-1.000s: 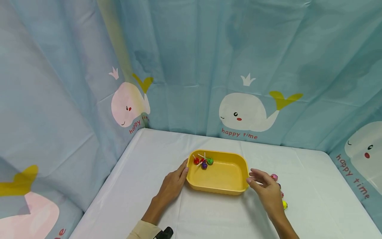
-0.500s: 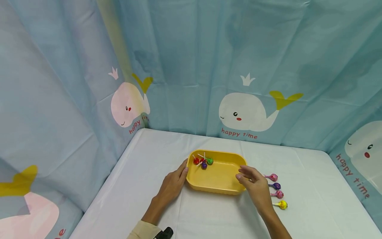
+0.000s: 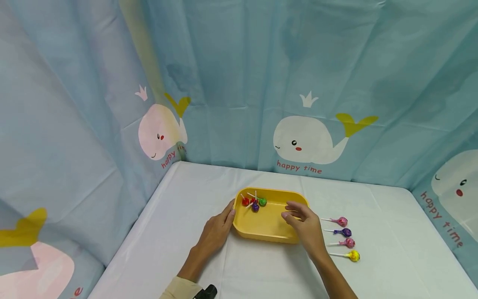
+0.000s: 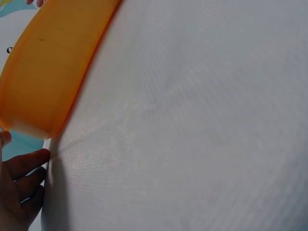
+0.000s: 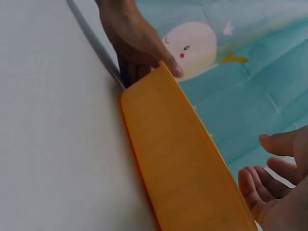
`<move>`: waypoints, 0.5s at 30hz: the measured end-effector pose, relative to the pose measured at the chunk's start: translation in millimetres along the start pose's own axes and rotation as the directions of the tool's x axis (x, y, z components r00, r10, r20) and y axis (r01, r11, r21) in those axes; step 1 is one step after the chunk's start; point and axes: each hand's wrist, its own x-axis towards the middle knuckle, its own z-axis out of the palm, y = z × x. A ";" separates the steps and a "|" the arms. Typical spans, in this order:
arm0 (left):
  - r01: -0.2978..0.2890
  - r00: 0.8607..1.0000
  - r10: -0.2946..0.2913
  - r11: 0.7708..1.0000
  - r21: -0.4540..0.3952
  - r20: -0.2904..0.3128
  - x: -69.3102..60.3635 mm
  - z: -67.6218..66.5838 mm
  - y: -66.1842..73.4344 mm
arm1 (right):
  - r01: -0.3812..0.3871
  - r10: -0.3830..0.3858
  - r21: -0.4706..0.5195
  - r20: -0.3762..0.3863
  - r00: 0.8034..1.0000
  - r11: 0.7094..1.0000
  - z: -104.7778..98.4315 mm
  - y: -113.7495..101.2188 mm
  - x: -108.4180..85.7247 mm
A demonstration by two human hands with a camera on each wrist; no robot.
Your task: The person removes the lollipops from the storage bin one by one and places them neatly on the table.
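Note:
A yellow tray [image 3: 272,220] holds several lollipops in its back left corner: two red, one purple [image 3: 255,207] and one green [image 3: 262,202]. The left hand [image 3: 215,230] touches the tray's left end. In the left wrist view, its fingers [image 4: 30,185] lie extended by the tray's end, thumb near the rim; the right wrist view also shows this hand [image 5: 134,41]. Above the tray's right part, the right hand [image 3: 308,228] hangs with loosely bent fingers and holds nothing; in the right wrist view this hand [image 5: 284,187] is beside the tray wall [image 5: 178,154].
Right of the tray, a pink lollipop [image 3: 342,221], a purple one [image 3: 347,232], a pink-red one [image 3: 349,243] and a yellow one [image 3: 354,256] lie in a column on the white table [image 3: 396,232]. A whale-print curtain [image 3: 231,83] surrounds the table.
The right hand has moved left from beside the tray's right end to above its interior, uncovering the lollipops on the table. The left hand and tray have stayed put.

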 end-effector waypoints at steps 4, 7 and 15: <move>-0.008 1.000 0.008 1.000 0.004 -0.002 -0.4 1.0 -0.8 | 0.008 -0.008 -0.008 0.007 1.000 1.000 4.9 -0.7 4.2; -0.015 1.000 0.015 1.000 0.007 -0.008 0.0 0.4 -0.9 | 0.015 -0.015 -0.019 0.014 1.000 1.000 8.3 -0.4 8.9; -0.018 1.000 0.019 1.000 0.002 -0.008 0.8 -1.0 -1.3 | 0.008 -0.007 -0.026 0.039 0.999 1.000 17.9 4.7 24.7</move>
